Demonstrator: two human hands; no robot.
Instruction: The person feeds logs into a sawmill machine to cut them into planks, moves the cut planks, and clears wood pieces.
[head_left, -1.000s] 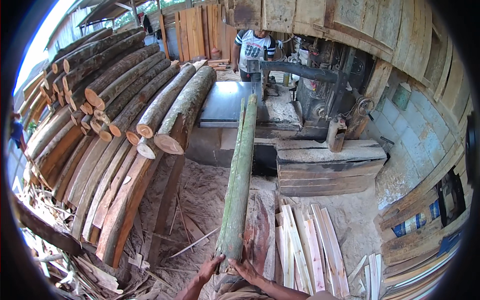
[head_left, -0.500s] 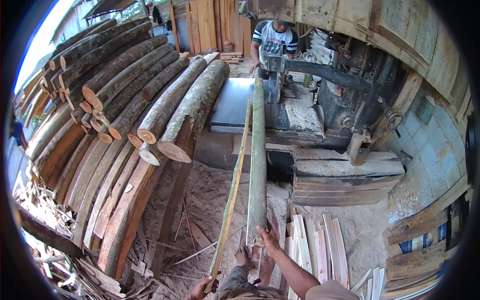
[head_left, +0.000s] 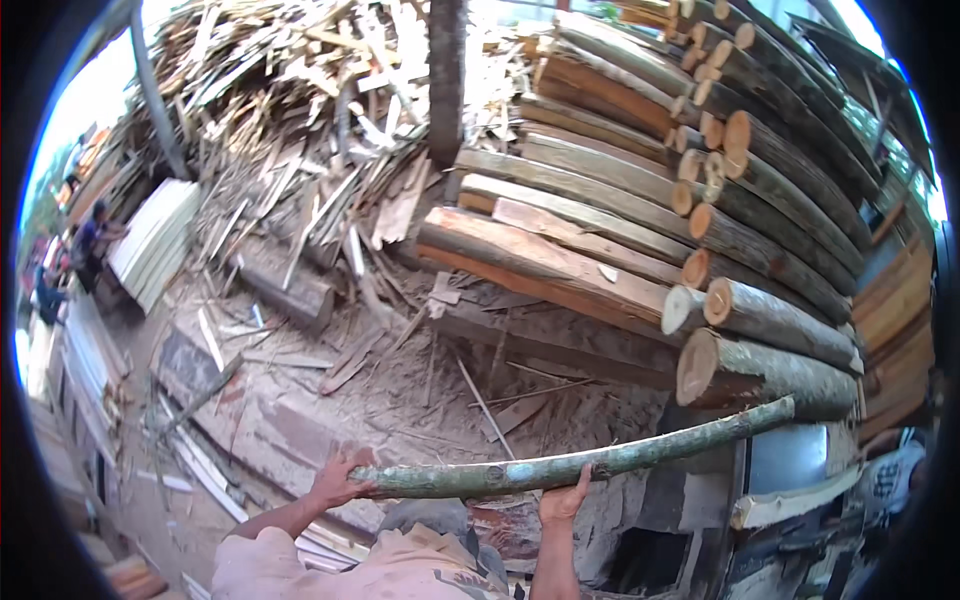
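A long, slightly bowed wooden slab with green-grey bark (head_left: 660, 455) stretches across in front of me, its pale sawn edge showing along the top. My left hand (head_left: 340, 482) is closed round its near end. Farther along, my right hand (head_left: 568, 492) grips it from below, palm up. The slab's far end rises to the right, in front of the log stack. Beyond it, a freshly cut log (head_left: 795, 503) lies by the saw's dark metal table (head_left: 790, 455).
Stacked round logs (head_left: 770, 375) and squared timbers (head_left: 540, 265) stand ahead and right. Offcuts (head_left: 300, 70) are heaped behind a post (head_left: 447, 80). A co-worker (head_left: 893, 475) is at the far right; others (head_left: 95, 240) are at the far left. Scraps litter the sawdust floor.
The view has swung left, so the saw is now at the right. My left hand held a thin strip and my right a log; both hands now hold the bark slab crosswise.
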